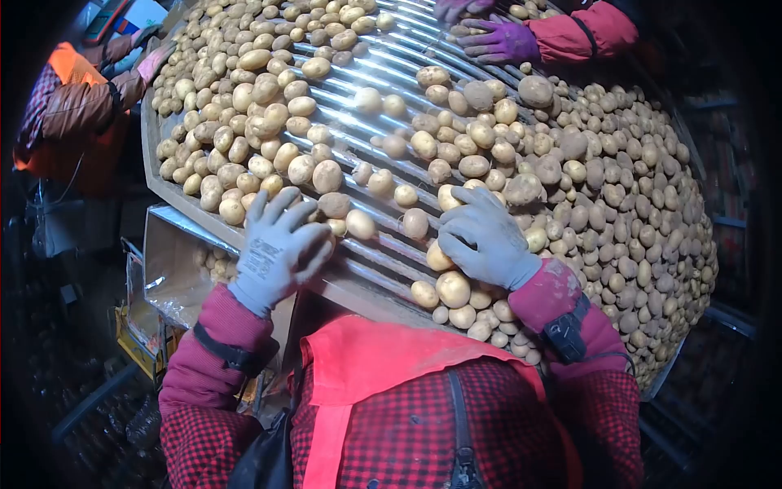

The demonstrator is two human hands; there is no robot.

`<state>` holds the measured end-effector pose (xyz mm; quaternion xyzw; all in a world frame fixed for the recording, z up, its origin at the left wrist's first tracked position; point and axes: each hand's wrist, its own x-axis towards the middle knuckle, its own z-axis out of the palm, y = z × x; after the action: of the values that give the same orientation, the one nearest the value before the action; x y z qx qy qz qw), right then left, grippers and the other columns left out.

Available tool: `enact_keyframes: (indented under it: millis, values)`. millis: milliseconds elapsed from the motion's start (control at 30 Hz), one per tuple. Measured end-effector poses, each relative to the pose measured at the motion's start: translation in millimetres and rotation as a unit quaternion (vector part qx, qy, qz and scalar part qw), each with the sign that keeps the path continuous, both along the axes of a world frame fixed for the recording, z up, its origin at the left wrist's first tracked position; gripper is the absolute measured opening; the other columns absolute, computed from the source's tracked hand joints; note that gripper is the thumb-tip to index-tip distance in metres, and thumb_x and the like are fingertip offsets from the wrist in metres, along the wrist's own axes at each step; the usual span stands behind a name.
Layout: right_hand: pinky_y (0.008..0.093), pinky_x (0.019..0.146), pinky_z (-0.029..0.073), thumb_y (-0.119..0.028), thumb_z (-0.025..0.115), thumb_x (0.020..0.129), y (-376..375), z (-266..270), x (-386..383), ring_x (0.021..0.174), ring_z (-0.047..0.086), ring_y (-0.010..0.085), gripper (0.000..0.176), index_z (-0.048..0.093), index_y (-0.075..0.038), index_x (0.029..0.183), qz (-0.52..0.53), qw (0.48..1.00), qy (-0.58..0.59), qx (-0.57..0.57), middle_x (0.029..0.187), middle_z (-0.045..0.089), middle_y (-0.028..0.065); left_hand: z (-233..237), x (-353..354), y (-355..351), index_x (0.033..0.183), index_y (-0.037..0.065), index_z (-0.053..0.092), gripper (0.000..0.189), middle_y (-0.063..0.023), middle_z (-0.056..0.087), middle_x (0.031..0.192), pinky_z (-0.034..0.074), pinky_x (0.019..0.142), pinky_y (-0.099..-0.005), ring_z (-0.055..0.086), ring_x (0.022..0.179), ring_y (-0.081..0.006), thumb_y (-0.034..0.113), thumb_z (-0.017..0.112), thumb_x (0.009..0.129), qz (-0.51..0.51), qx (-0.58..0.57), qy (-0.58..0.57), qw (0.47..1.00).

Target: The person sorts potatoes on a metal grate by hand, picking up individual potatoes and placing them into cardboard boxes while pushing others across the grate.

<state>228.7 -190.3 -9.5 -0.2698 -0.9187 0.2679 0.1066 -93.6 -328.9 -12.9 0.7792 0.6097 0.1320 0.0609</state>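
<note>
My left hand, in a grey-blue glove, lies with fingers spread at the near edge of a heap of potatoes. Its fingertips touch potatoes there; a pale potato sits just right of the thumb. My right hand, gloved alike, is cupped with fingers apart over the slotted metal table. One fingertip meets a yellowish potato, and another potato lies beside the thumb side. The palm's underside is hidden, but no held potato shows.
Shiny metal bars run across the table between two potato heaps. A large pile covers the right side. A person's purple glove reaches in at the top; another person's sleeve is at left. Below stands an open box with potatoes.
</note>
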Motion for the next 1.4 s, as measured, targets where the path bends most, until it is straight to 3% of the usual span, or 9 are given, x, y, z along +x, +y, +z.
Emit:
enact_keyframes:
  millis: [233,300,500,600,833,1133,1167,1233,1400]
  values:
    - [0.0463,0.101,0.045,-0.016,0.071,0.088,-15,8,-38,0.116,0.061,0.0327,0.025,0.072,-0.010,0.112,0.031,0.996,0.072,-0.037,0.113,0.068,0.0082,-14,-81,10,0.109,0.015,0.074,0.024,-0.0138,0.063,0.136,0.031,0.115,-0.0531,0.052,0.132,-0.0363,0.024,0.074,0.086,0.209,-0.022,0.108,0.972]
    - [0.0463,0.097,0.046,-0.018,0.069,0.088,-21,5,-63,0.112,0.061,0.0322,0.029,0.070,-0.010,0.116,0.066,0.994,0.089,-0.003,0.113,0.067,0.0082,-24,-82,3,0.117,0.016,0.073,0.034,-0.0145,0.063,0.132,0.032,0.113,-0.0556,0.052,0.130,-0.0357,0.027,0.073,0.085,0.170,0.110,0.112,0.973]
    - [0.0481,0.083,0.044,-0.027,0.068,0.086,-43,-34,-130,0.096,0.060,0.0323,0.030,0.065,-0.014,0.113,0.109,0.990,0.016,0.092,0.098,0.061,0.0116,-14,-29,2,0.132,0.026,0.067,0.050,-0.0118,0.052,0.149,0.030,0.117,-0.0582,0.045,0.138,-0.0381,0.031,0.076,0.083,0.026,0.014,0.033,0.999]
    - [0.0479,0.075,0.043,-0.026,0.066,0.084,-52,-47,-138,0.088,0.061,0.0317,0.025,0.064,-0.017,0.107,0.091,0.984,-0.028,0.151,0.093,0.061,0.0134,-30,-37,15,0.134,0.035,0.065,0.058,-0.0099,0.049,0.153,0.028,0.118,-0.0575,0.042,0.140,-0.0377,0.030,0.079,0.078,0.044,0.023,0.037,0.998]
    - [0.0501,0.073,0.044,-0.022,0.064,0.084,-53,-57,-144,0.081,0.061,0.0317,0.018,0.067,-0.018,0.101,0.072,0.985,-0.032,0.151,0.085,0.062,0.0091,-45,-100,56,0.138,0.027,0.062,0.054,-0.0137,0.051,0.148,0.027,0.116,-0.0589,0.041,0.140,-0.0373,0.036,0.073,0.087,0.234,0.065,0.115,0.963]
    - [0.0369,0.081,0.053,-0.018,0.076,0.089,-43,-18,-102,0.087,0.066,0.0240,0.026,0.072,-0.009,0.113,-0.001,0.982,0.164,-0.097,0.095,0.069,0.0096,-16,-10,56,0.144,0.022,0.056,0.061,-0.0164,0.049,0.149,0.029,0.116,-0.0616,0.043,0.140,-0.0396,0.036,0.072,0.086,-0.007,0.055,-0.018,0.998]
    - [0.0345,0.081,0.054,-0.016,0.076,0.091,-47,-5,-88,0.088,0.067,0.0205,0.025,0.072,-0.007,0.114,-0.027,0.966,0.178,-0.186,0.098,0.071,0.0087,-15,-2,54,0.144,0.022,0.055,0.063,-0.0158,0.049,0.149,0.028,0.116,-0.0628,0.042,0.141,-0.0394,0.038,0.073,0.086,-0.022,0.058,-0.040,0.997]
    - [0.0319,0.080,0.055,-0.011,0.075,0.093,-57,12,-66,0.092,0.068,0.0177,0.020,0.072,-0.006,0.112,-0.244,0.685,0.314,-0.611,0.105,0.072,0.0090,-12,17,56,0.146,0.025,0.053,0.066,-0.0129,0.048,0.149,0.026,0.117,-0.0669,0.041,0.143,-0.0378,0.043,0.074,0.085,-0.129,0.003,-0.045,0.991]
    - [0.0362,0.084,0.054,-0.039,0.057,0.105,-32,-11,-16,0.106,0.066,0.0234,0.044,0.054,-0.010,0.138,-0.202,0.590,0.439,-0.647,0.126,0.065,0.0111,-47,39,75,0.125,0.018,0.059,0.043,-0.0101,0.054,0.134,0.030,0.115,-0.0659,0.046,0.138,-0.0308,0.025,0.068,0.084,-0.209,0.082,-0.020,0.974]
